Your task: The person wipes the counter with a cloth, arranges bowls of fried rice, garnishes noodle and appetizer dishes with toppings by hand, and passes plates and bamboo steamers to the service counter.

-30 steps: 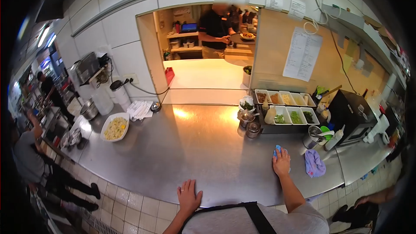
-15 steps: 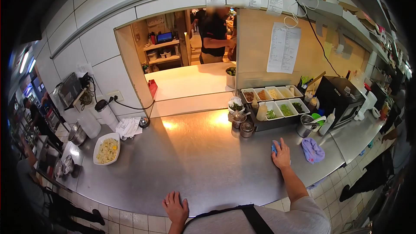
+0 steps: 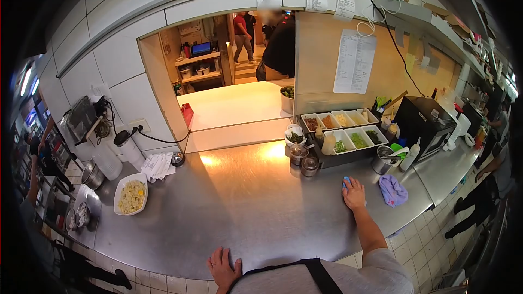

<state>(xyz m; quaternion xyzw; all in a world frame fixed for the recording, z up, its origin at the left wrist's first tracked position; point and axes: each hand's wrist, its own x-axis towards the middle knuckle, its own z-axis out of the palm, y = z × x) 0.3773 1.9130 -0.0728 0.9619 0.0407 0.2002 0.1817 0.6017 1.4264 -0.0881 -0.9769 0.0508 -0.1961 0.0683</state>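
At the near edge of the steel counter (image 3: pixel 239 207), my left hand (image 3: pixel 223 268) rests with its fingers apart and nothing in it. Further right, my right hand (image 3: pixel 354 194) lies over a small blue cloth (image 3: pixel 345 184) on the counter and holds it; blue shows past the fingers, while most of the cloth is hidden. A folded purple cloth (image 3: pixel 393 190) sits just right of that hand. Above it stands a metal container of utensils (image 3: pixel 383 162). On the left side of the counter is a white bowl of fried rice (image 3: pixel 131 196).
A rack of white ingredient tubs (image 3: pixel 343 141) stands at the back right, with glass jars (image 3: pixel 309 165) before it and a black microwave (image 3: pixel 427 125) beside it. Paper slips (image 3: pixel 158 167) lie at the back left. People stand beyond the serving window and on both sides.
My right hand stays on the blue cloth with its fingers slightly shifted. My left hand appears slightly lower. Beyond the window, the person in black has bent over and a person in red has appeared.
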